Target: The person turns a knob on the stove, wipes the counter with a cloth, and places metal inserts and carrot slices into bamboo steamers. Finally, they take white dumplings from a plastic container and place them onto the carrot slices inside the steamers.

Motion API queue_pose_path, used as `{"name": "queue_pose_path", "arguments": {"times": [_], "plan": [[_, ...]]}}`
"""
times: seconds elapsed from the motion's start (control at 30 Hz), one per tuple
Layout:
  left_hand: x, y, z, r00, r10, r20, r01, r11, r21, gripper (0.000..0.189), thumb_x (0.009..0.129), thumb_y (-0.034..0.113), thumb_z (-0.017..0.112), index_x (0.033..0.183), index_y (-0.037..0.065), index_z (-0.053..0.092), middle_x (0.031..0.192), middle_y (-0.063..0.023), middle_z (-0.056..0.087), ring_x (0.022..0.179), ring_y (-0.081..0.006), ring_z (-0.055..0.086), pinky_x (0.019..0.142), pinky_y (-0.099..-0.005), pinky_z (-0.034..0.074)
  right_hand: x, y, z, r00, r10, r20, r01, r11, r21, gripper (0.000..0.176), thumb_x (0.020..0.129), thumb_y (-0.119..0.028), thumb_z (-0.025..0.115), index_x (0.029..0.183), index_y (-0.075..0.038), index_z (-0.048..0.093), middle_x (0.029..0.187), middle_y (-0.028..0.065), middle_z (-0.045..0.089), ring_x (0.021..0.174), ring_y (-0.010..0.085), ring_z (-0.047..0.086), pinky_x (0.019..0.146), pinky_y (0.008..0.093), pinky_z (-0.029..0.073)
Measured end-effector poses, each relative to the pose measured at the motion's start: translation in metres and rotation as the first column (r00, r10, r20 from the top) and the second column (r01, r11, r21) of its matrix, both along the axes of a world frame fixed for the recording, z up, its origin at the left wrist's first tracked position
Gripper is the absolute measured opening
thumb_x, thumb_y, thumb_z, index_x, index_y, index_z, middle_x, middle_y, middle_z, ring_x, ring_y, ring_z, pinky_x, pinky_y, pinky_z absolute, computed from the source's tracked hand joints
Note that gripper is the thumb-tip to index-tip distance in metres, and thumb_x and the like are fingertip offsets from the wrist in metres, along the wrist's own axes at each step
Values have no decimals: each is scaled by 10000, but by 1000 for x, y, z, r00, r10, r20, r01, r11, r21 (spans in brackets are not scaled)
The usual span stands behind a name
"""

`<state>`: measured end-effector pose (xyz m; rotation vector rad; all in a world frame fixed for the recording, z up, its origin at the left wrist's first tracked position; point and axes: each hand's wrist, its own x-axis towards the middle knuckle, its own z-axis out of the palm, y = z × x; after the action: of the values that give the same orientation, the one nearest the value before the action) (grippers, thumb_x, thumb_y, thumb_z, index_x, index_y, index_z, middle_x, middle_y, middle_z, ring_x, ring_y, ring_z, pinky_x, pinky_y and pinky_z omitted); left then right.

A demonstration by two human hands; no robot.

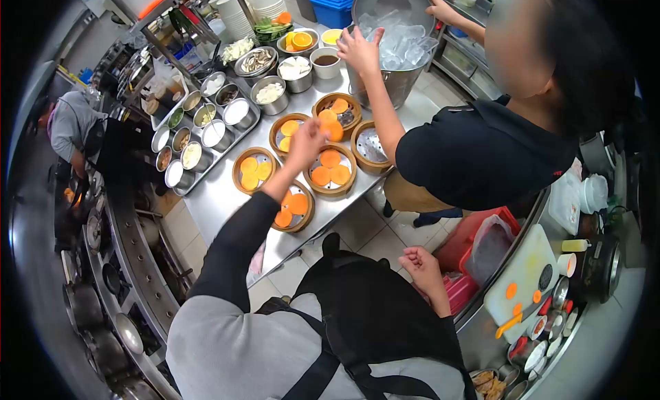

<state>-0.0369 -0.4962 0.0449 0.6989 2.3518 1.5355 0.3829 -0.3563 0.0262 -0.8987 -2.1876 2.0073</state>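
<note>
My left hand (307, 147) reaches over the bamboo steamers, its fingers closed at the edge of a round orange carrot slice (331, 130). Just below it is a bamboo steamer (353, 181) with several carrot slices (330, 157) on its perforated liner. Around it stand a steamer (237, 154) with yellowish slices, one (309, 220) with orange slices at the front, and another (273, 130) partly behind my wrist. A steamer (377, 167) to the right shows only its liner. My right hand (423, 268) hangs beside my apron, fingers curled, with nothing visible in them.
A co-worker (481, 135) stands at the right, hands at a metal bucket (397, 83) of ice-like clear pieces. Ingredient tins fill a tray (227, 147). A cutting board (526, 283) holds carrot slices and an orange-handled tool (509, 325). Another person (75, 125) works at far left.
</note>
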Motion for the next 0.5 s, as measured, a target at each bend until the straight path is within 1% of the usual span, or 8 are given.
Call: {"name": "queue_pose_path", "arguments": {"times": [0.13, 0.2, 0.3, 0.37, 0.4, 0.43, 0.47, 0.5], "plan": [[-94, 46, -22, 993, -71, -91, 61, 993, -106, 222, 887, 145, 691, 1057, 4, 719, 750, -88, 709, 640, -141, 652, 627, -301, 516, -3, -18, -12, 993, 0, 116, -12, 995, 102, 288, 898, -173, 730, 1108, -7, 626, 899, 44, 671, 793, 105, 621, 743, 252, 512], [-109, 71, -33, 988, -132, -78, 119, 982, -150, 205, 867, 151, 710, 1007, 5, 741, 747, -107, 719, 630, -160, 670, 631, -309, 529, 0, -24, -12, 985, -15, 169, -12, 988, 156, 277, 900, -177, 727, 1104, -16, 632, 889, 43, 675, 783, 108, 626, 731, 255, 517], [-108, 93, -30, 989, -146, 5, 137, 914, -382, 213, 771, 161, 773, 933, 23, 762, 731, -120, 725, 579, -213, 690, 630, -353, 561, 16, -27, -22, 982, -109, 154, 84, 984, 160, 301, 888, -216, 742, 1096, -25, 640, 862, 55, 685, 763, 129, 645, 716, 277, 531], [-136, 104, -78, 917, -249, -313, 16, 805, -593, 200, 736, 216, 748, 770, 19, 733, 802, -205, 718, 727, -329, 709, 679, -423, 559, 41, -24, -31, 959, -234, 162, 178, 937, 299, 314, 878, -267, 748, 1056, -24, 658, 824, 82, 686, 757, 155, 662, 709, 310, 536], [-144, 98, -98, 781, -298, -549, -105, 804, -586, 182, 758, 208, 693, 758, 26, 707, 818, -233, 701, 769, -385, 689, 667, -469, 540, 58, -16, -37, 952, -263, 155, 181, 895, 408, 312, 875, -305, 739, 1014, -31, 681, 772, 103, 670, 730, 180, 667, 671, 344, 524], [-140, 91, -98, 733, -306, -608, -73, 853, -517, 215, 784, 231, 681, 804, 17, 683, 819, -225, 694, 761, -396, 675, 658, -488, 521, 73, -6, -30, 953, -287, 99, 206, 852, 481, 277, 886, -296, 719, 956, -31, 677, 717, 113, 628, 669, 211, 633, 618, 362, 492], [-135, 85, -97, 679, -311, -665, -35, 891, -452, 251, 809, 254, 670, 850, 7, 658, 819, -217, 688, 754, -408, 661, 649, -508, 503, 84, 2, -14, 921, -388, -25, 355, 814, 461, 256, 896, -277, 705, 907, -27, 650, 681, 115, 588, 619, 242, 583, 588, 371, 464], [-123, 89, -68, 827, -327, -457, 16, 827, -563, 266, 834, 263, 676, 882, 2, 679, 866, -231, 690, 801, -389, 668, 685, -474, 520, 107, 18, -5, 868, -496, -17, 435, 743, 508, 241, 906, -249, 692, 867, -22, 620, 671, 119, 573, 612, 245, 565, 591, 361, 462]]}}
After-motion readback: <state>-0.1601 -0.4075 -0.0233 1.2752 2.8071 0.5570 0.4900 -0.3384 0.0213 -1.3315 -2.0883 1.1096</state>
